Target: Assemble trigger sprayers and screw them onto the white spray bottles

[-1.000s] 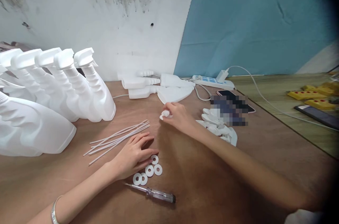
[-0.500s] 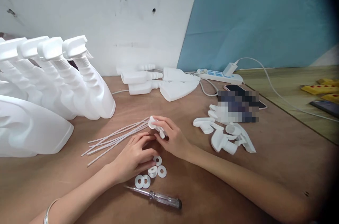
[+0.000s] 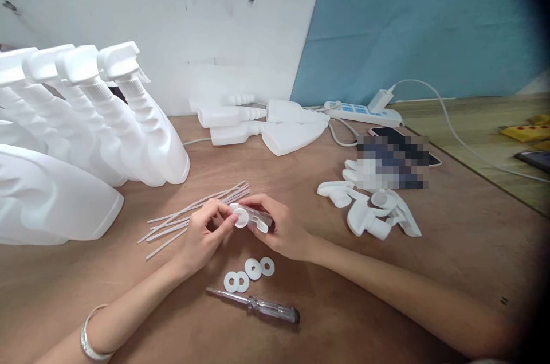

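Note:
My right hand (image 3: 286, 229) is closed around a white trigger spray head (image 3: 258, 219), its round collar turned toward me and to the left. My left hand (image 3: 208, 232) meets it there, thumb and fingers pinched at the collar's opening on a white washer, which the fingertips largely hide. Below the hands lie several flat white washers (image 3: 253, 269), two of them overlapping. Nearer to me is a screwdriver (image 3: 270, 310) with a clear handle. Thin white dip tubes (image 3: 172, 229) lie in a loose bundle behind my left hand.
White spray bottles (image 3: 146, 134) with heads fitted stand at the left, one bottle (image 3: 55, 198) lying before them. Headless bottles (image 3: 296, 133) lie by the wall. More spray heads (image 3: 367, 218) are piled at the right, near a phone (image 3: 399, 143) and a power strip (image 3: 365, 113).
The washer nearest my left fingers has left the table, and that hand has risen to the spray head's collar. My right hand has turned the spray head toward me. The view has tilted slightly downward.

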Demonstrator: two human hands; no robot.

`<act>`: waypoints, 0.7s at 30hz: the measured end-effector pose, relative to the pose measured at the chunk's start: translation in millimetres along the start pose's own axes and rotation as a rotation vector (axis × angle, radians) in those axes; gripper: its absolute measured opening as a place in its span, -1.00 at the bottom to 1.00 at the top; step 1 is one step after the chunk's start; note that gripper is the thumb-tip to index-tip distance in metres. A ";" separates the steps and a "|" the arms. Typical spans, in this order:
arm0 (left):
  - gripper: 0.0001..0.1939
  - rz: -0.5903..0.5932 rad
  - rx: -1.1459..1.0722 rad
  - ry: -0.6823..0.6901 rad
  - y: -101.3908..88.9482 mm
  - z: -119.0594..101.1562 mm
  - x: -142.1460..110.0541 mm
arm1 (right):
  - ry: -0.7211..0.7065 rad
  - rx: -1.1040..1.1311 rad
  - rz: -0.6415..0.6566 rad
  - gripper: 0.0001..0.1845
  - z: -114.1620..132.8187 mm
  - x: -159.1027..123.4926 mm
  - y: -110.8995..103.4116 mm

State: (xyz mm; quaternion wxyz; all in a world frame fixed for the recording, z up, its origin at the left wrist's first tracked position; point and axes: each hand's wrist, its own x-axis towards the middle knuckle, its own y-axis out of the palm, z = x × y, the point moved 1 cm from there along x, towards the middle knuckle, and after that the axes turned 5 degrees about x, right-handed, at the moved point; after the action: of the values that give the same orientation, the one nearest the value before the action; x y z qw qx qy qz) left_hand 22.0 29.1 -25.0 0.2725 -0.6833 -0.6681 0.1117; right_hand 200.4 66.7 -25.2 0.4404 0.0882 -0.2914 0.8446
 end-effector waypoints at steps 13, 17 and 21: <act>-0.78 0.015 -0.031 -0.022 2.0 2.3 0.8 | 0.106 0.233 0.087 -0.69 -4.2 1.3 -3.3; -0.87 -0.028 0.049 0.107 -0.2 -1.6 -0.6 | 0.119 0.301 0.115 -0.68 -5.2 0.9 -3.1; -0.96 -0.041 0.109 0.293 -0.9 -10.2 -1.8 | 0.111 0.283 0.131 -0.68 -1.3 1.5 -4.0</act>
State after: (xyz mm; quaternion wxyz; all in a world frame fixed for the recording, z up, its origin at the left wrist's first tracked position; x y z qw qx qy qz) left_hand 26.3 25.0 -16.5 0.4060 -0.6627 -0.6280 0.0411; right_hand 202.8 70.3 -24.0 0.3829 0.0833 -0.1497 0.9078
